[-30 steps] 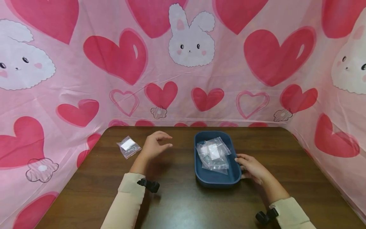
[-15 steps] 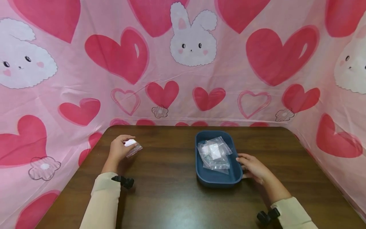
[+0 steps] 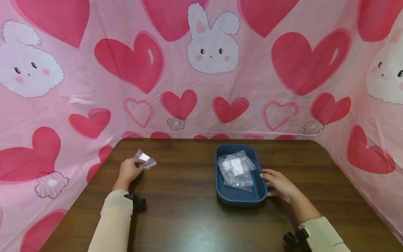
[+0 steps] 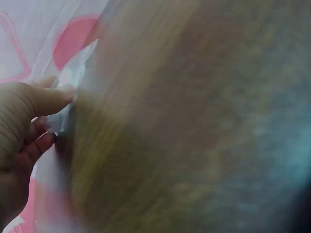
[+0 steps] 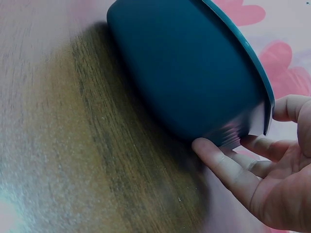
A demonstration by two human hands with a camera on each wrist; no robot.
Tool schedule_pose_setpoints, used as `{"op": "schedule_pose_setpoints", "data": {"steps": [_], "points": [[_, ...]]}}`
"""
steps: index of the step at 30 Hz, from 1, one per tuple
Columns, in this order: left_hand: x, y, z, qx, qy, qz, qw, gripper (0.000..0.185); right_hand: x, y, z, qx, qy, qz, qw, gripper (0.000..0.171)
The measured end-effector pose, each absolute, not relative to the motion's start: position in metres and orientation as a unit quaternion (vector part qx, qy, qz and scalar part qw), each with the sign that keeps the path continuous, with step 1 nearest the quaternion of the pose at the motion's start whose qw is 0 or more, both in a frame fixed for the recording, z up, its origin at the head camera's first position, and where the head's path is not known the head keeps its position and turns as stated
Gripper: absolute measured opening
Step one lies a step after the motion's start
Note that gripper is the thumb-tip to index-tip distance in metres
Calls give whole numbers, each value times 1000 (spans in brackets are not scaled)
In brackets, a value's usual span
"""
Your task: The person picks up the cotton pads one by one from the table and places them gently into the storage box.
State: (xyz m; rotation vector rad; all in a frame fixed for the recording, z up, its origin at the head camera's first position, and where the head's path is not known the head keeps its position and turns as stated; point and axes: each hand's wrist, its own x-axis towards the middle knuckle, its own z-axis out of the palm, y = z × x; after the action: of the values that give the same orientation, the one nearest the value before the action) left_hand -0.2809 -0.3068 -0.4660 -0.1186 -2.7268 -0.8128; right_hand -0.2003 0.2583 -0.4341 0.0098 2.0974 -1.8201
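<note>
In the head view my left hand (image 3: 130, 171) is at the table's left side and pinches a small clear zip bag (image 3: 150, 162) with a white label. The left wrist view shows the thumb against the near face of this bag (image 4: 73, 73), with other fingers behind it. My right hand (image 3: 278, 183) rests against the right side of a dark blue plastic bin (image 3: 240, 200). In the right wrist view its fingertips spread from the rim down the outer wall of the bin (image 5: 180, 63), without curling round it. Inside the bin lie several clear bags (image 3: 236, 168) with white labels.
The brown wooden table (image 3: 189, 217) carries both the bin and the bag. A pink curtain (image 3: 201, 84) printed with hearts and rabbits hangs behind and along both sides. Black wrist cameras (image 3: 294, 238) sit at the cuffs of both pale sleeves.
My left hand has moved left from the middle-left of the table to the lone zip bag and taken hold of its near edge. The right hand and the bin stay put.
</note>
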Motion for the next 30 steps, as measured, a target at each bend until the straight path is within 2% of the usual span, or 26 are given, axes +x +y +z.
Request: {"op": "schedule_pose_setpoints", "data": {"steps": [6, 16, 30], "points": [[-280, -302, -468, -38, -936, -301, 176, 8, -201, 260, -433, 1, 743, -644, 183, 59], [-272, -265, -448, -78, -913, -365, 167, 8, -200, 259, -436, 6, 745, -643, 179, 57], [-260, -166, -403, -203, -866, -446, 103, 9, -199, 258, -438, 0, 746, -643, 175, 58]]}}
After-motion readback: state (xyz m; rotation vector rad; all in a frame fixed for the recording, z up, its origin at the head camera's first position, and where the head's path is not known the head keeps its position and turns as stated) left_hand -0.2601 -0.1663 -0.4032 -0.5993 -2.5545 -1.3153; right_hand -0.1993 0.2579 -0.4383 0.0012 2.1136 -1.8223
